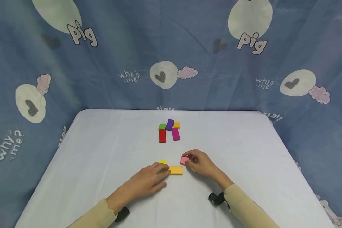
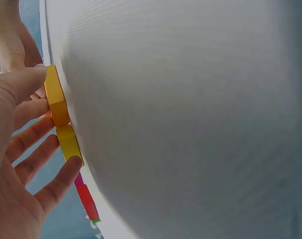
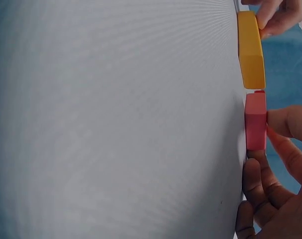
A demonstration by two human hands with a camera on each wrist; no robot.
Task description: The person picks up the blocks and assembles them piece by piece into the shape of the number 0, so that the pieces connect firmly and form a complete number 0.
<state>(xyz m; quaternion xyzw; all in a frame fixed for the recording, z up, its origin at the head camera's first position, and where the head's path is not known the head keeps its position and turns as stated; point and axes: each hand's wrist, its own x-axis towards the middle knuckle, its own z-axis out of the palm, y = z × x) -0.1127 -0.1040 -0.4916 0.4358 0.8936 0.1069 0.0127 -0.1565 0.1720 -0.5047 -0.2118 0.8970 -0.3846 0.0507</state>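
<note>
On the white table lies a long orange block (image 1: 176, 170), with a yellow block (image 1: 162, 161) at its far left. My left hand (image 1: 151, 179) rests over the orange block's left end, fingers spread and fairly straight. In the left wrist view, a fingertip touches the yellow block (image 2: 69, 143) and the thumb is against the orange block (image 2: 57, 97). My right hand (image 1: 201, 163) pinches a small pink block (image 1: 184, 160) beyond the orange block's right end. The right wrist view shows the pink block (image 3: 255, 121) down at the table surface, close to the orange block (image 3: 251, 52).
Farther back stands a group of blocks: green (image 1: 162, 126), purple (image 1: 169, 124), small orange (image 1: 176, 125), red (image 1: 162, 136) and magenta (image 1: 175, 134). A blue printed cloth (image 1: 171, 41) hangs behind the white table (image 1: 125, 139).
</note>
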